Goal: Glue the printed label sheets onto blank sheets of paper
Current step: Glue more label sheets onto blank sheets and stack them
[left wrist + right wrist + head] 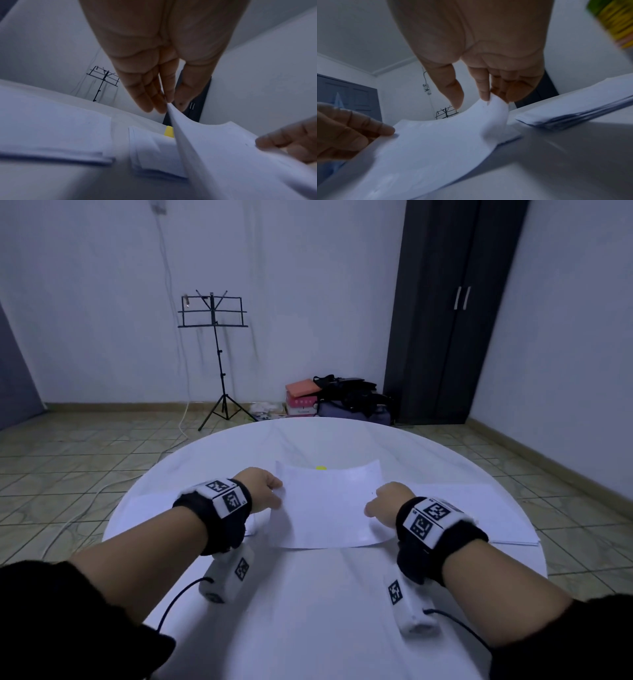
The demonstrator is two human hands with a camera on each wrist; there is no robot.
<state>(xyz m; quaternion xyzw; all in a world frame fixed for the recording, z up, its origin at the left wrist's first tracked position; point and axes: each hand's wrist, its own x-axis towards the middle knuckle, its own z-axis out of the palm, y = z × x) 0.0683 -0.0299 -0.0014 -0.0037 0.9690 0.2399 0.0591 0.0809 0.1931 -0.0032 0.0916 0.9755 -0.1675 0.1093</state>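
Observation:
A white sheet of paper [329, 508] hangs bowed just above the middle of the round white table [308, 611]. My left hand [263, 487] pinches its left edge between thumb and fingers [164, 100]. My right hand [387, 501] pinches its right edge [494, 100]. The sheet [223, 142] sags in the middle [436, 142]. Under it lies a smaller stack of sheets [150, 148]. A yellow glue stick [321, 468] shows just past the sheet's far edge and also in the left wrist view [169, 132].
One paper stack [479, 515] lies at the table's right side [573, 111]. Another stack [51, 132] lies at the left. On the floor beyond stand a music stand [215, 337], a pile of bags and boxes [335, 402] and a dark wardrobe [445, 309].

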